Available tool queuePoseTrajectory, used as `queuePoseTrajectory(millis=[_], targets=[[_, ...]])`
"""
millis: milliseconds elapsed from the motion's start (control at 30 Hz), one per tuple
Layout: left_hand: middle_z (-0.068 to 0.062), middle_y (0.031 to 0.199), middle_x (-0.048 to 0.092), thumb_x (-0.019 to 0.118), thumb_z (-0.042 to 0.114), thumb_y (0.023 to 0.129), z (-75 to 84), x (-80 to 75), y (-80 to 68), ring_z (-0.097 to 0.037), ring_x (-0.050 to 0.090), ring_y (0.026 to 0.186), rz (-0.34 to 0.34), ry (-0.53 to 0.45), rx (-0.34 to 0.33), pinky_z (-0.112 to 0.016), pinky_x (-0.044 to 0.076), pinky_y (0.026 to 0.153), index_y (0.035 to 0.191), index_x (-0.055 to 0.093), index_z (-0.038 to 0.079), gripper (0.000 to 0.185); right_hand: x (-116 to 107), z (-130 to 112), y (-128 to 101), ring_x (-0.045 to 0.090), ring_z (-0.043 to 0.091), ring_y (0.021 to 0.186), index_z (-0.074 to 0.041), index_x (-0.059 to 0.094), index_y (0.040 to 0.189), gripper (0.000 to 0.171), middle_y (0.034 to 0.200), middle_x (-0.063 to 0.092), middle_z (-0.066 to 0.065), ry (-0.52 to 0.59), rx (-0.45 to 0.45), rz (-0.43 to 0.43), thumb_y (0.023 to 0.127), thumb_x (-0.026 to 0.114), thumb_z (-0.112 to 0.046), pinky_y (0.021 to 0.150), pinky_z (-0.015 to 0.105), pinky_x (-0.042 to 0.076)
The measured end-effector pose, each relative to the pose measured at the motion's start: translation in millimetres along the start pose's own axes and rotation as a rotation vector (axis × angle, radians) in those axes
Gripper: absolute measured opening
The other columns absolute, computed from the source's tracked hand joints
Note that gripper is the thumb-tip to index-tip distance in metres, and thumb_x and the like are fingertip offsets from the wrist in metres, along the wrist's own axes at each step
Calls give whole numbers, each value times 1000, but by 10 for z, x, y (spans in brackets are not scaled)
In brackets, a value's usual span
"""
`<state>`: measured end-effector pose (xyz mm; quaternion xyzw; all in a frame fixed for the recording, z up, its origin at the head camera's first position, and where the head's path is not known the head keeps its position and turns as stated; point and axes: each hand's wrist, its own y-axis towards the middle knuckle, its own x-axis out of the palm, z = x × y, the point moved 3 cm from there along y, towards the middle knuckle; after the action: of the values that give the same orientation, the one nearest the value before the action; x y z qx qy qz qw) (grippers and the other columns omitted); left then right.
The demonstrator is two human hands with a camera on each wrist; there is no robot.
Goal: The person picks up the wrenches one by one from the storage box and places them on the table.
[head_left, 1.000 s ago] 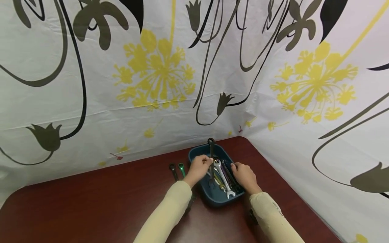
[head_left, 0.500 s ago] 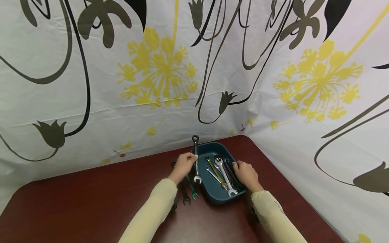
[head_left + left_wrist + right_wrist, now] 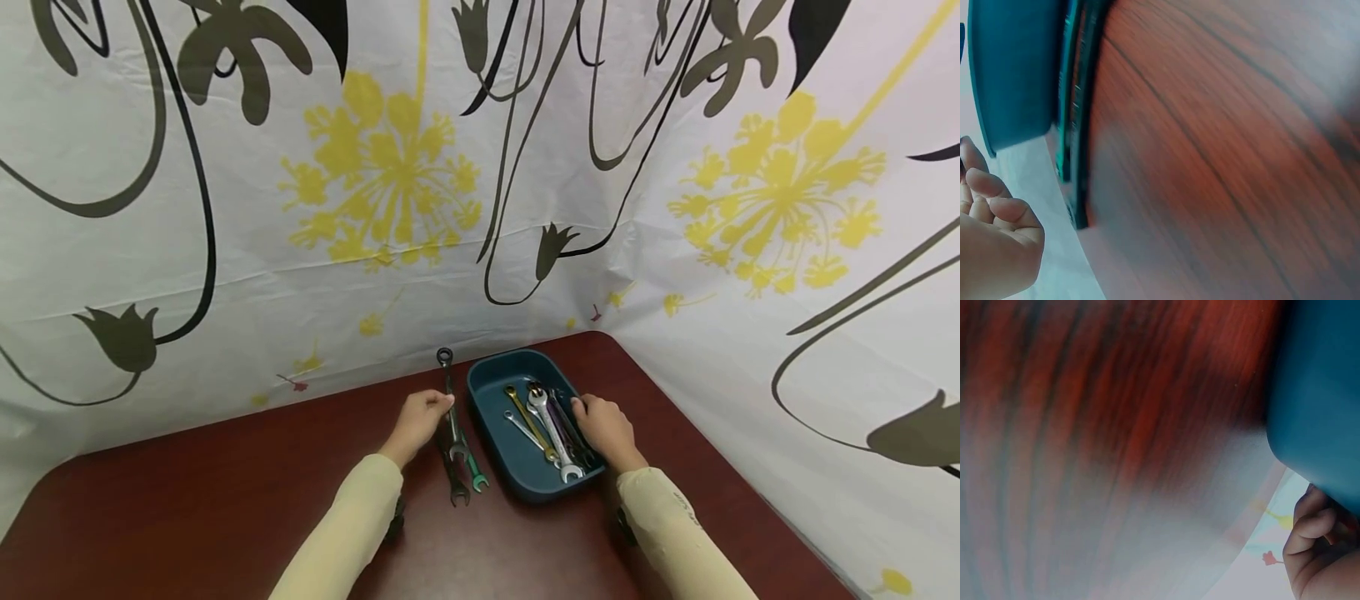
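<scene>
My left hand (image 3: pixel 418 421) pinches a dark metallic combination wrench (image 3: pixel 449 383) near its middle, just left of the blue bin (image 3: pixel 501 446). That wrench hangs ring end away, above a green wrench (image 3: pixel 477 477) and a dark wrench (image 3: pixel 457 493) lying on the table. My right hand (image 3: pixel 607 435) grips the bin's right rim. Inside the bin are a large silver wrench (image 3: pixel 551 429), a gold wrench (image 3: pixel 528 421), a small silver wrench (image 3: pixel 522 427) and several darker ones. In the left wrist view, the held wrench is almost wholly out of frame.
The dark red wooden table (image 3: pixel 225 500) stretches left and toward me. A white patterned cloth (image 3: pixel 247 208) rises behind and to the right of it. The bin stands near the table's far right corner.
My left hand has lifted the dark metallic combination wrench out of the bin and carried it left, over the table's wrenches. My right hand has stayed on the rim.
</scene>
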<state>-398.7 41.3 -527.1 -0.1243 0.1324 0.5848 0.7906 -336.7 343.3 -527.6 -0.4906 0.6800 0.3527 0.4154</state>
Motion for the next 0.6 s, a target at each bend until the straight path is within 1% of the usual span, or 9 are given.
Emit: queuePoseTrajectory(millis=[67,200,300,433,600], targets=[[-9,90,64,54,25,99,-37,-25,-21,-23,58,85,-10,-8,-5,-32,44,72,98,67,-1,29,-6,2,-2,45,17,56,-6,61,94,30,61,42,4,-1,-2,3,101,46,-30,50,31,33],[-7,82,63,56,23,98,-98,-81,-65,-26,54,77,-27,-24,-13,-31,42,68,90,66,0,27,-14,-4,-8,46,17,57,-5,62,97,30,62,43,4,-5,-1,9,101,47,-30,51,31,34],[-6,79,63,57,22,97,-159,-124,-103,-25,53,73,-31,-26,-36,-32,44,67,87,66,1,25,-11,-16,-8,46,17,57,-5,63,96,30,61,43,4,-3,0,10,101,46,-30,51,32,34],[-5,79,63,58,23,97,-245,-173,-157,-22,54,72,-46,-18,-78,-34,45,67,85,66,4,23,1,-22,-6,46,17,58,-6,62,93,30,61,43,4,2,5,14,100,47,-31,52,32,34],[-5,79,64,58,21,97,-334,-204,-192,-18,55,71,-60,3,-96,-32,45,67,85,67,4,23,-2,-8,-5,45,17,56,-8,61,88,30,60,42,3,6,13,27,100,47,-31,52,31,33]])
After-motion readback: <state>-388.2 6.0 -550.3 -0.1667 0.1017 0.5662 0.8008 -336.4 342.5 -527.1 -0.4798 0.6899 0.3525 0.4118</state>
